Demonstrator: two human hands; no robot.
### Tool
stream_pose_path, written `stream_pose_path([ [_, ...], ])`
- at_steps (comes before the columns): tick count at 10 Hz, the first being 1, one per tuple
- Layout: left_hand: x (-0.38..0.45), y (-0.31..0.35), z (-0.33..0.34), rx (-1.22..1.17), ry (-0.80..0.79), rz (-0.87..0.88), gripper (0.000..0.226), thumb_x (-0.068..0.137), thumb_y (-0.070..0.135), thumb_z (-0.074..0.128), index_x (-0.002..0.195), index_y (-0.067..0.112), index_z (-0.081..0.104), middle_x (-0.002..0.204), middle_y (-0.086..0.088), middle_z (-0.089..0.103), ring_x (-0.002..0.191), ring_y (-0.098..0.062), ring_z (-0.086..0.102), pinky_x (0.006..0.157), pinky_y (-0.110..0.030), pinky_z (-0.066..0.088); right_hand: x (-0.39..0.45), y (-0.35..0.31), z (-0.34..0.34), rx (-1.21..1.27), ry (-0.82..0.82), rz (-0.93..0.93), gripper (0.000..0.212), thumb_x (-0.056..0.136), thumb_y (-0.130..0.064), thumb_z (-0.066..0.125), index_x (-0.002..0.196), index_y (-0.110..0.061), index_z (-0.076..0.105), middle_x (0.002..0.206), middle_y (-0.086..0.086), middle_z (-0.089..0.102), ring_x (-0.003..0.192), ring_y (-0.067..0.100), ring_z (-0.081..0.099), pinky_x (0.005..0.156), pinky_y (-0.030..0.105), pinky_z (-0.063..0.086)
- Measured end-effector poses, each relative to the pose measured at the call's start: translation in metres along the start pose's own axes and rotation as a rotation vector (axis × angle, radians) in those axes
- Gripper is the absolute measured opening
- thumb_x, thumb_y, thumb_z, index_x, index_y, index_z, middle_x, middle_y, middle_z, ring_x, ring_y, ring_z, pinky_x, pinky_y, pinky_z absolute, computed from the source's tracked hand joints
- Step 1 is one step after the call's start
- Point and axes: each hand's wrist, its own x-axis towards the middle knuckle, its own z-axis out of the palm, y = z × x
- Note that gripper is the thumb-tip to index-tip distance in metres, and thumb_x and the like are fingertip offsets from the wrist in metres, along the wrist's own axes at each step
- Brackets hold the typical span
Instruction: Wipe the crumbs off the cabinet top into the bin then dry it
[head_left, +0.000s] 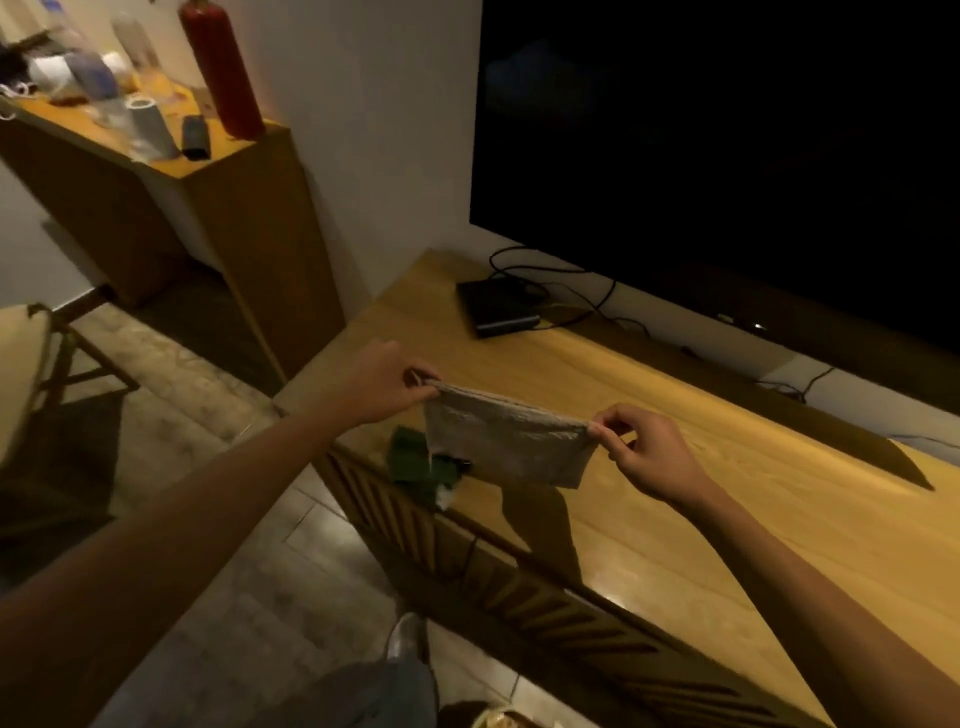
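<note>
A grey-beige cloth (511, 441) hangs stretched between both hands, just above the front left part of the wooden cabinet top (701, 467). My left hand (384, 382) pinches its upper left corner. My right hand (644, 449) pinches its upper right corner. A green item (415, 462) with a bit of white lies on the cabinet's front edge, partly hidden behind the cloth. No bin can be made out with certainty.
A large dark TV (727, 156) hangs over the cabinet's back. A small black box (496, 306) with cables sits at the back left. A taller cabinet (218, 171) to the left carries bottles and rolls. A chair (47, 374) stands at far left on the tiled floor.
</note>
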Motion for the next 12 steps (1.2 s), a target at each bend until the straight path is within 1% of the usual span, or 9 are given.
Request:
stream_pose_path([
  [1,0.052,-0.040,-0.018,-0.029,-0.008,-0.001,0.017,0.089,0.025,0.070,0.101,0.018,0.080,0.087,0.000,0.078,0.075,-0.008,0.070,0.071,-0.033,0.061,0.058,-0.012,0.011,-0.049,0.033,0.059,0.011,0.100,-0.034,0.061,0.106,-0.028,0.069,0.096,-0.014,0.065,0.092,0.005,0.061,0.077,0.026,0.053],
  [2,0.101,-0.069,-0.031,-0.028,0.008,0.034,0.019,0.087,0.021,0.070,0.102,0.018,0.080,0.084,-0.001,0.078,0.076,-0.012,0.072,0.073,-0.039,0.061,0.111,-0.016,0.018,-0.097,0.041,0.094,0.017,0.100,-0.033,0.062,0.112,-0.025,0.070,0.100,-0.012,0.066,0.092,0.004,0.059,0.077,0.023,0.051],
  [4,0.158,-0.113,-0.036,-0.067,0.077,0.132,0.020,0.083,0.009,0.069,0.098,0.014,0.081,0.082,-0.004,0.078,0.073,-0.020,0.073,0.069,-0.045,0.061,0.179,-0.016,0.027,-0.151,0.111,0.123,0.018,0.099,-0.030,0.064,0.114,-0.022,0.071,0.101,-0.009,0.066,0.090,0.006,0.059,0.076,0.026,0.053],
  [5,0.157,-0.137,-0.016,-0.057,0.080,0.147,0.018,0.086,0.017,0.071,0.103,0.015,0.079,0.087,-0.003,0.077,0.075,-0.019,0.072,0.068,-0.042,0.059,0.179,-0.010,0.050,-0.161,0.151,0.091,0.017,0.099,-0.029,0.066,0.110,-0.018,0.072,0.101,-0.003,0.067,0.085,0.008,0.059,0.073,0.031,0.055],
  [7,0.091,-0.193,0.049,0.073,-0.179,0.194,0.022,0.089,0.017,0.072,0.111,0.019,0.075,0.109,-0.002,0.075,0.097,-0.018,0.071,0.086,-0.037,0.058,0.127,0.007,0.133,-0.204,0.029,0.038,0.015,0.095,-0.025,0.072,0.109,-0.020,0.076,0.100,-0.001,0.070,0.086,0.016,0.066,0.067,0.034,0.057],
  [8,0.055,-0.208,0.068,0.173,-0.297,0.184,0.030,0.088,0.018,0.071,0.117,0.024,0.074,0.120,0.002,0.072,0.103,-0.018,0.070,0.088,-0.035,0.057,0.103,0.010,0.166,-0.229,-0.070,0.031,0.018,0.096,-0.026,0.070,0.113,-0.023,0.077,0.108,-0.002,0.071,0.096,0.018,0.067,0.070,0.032,0.059],
  [9,0.034,-0.211,0.074,0.189,-0.260,0.172,0.040,0.079,0.008,0.078,0.116,0.020,0.075,0.123,-0.002,0.071,0.102,-0.025,0.071,0.082,-0.039,0.059,0.088,0.010,0.183,-0.249,-0.104,0.076,0.023,0.098,-0.025,0.066,0.119,-0.025,0.075,0.114,-0.002,0.068,0.101,0.019,0.066,0.070,0.031,0.057],
  [11,0.031,-0.181,0.052,0.264,-0.245,0.202,0.041,0.086,0.022,0.067,0.128,0.022,0.067,0.129,-0.001,0.067,0.115,-0.022,0.064,0.101,-0.042,0.049,0.070,0.007,0.158,-0.181,-0.154,0.163,0.041,0.101,-0.027,0.058,0.141,-0.031,0.059,0.150,-0.002,0.048,0.109,0.016,0.065,0.079,0.022,0.046],
  [12,0.030,-0.161,0.035,0.245,-0.195,0.217,0.056,0.086,0.029,0.068,0.140,0.023,0.055,0.141,-0.006,0.059,0.127,-0.029,0.058,0.099,-0.045,0.050,0.063,-0.007,0.116,-0.085,0.029,0.246,0.047,0.102,-0.033,0.058,0.149,-0.030,0.052,0.161,0.000,0.037,0.124,0.018,0.059,0.096,0.036,0.054],
])
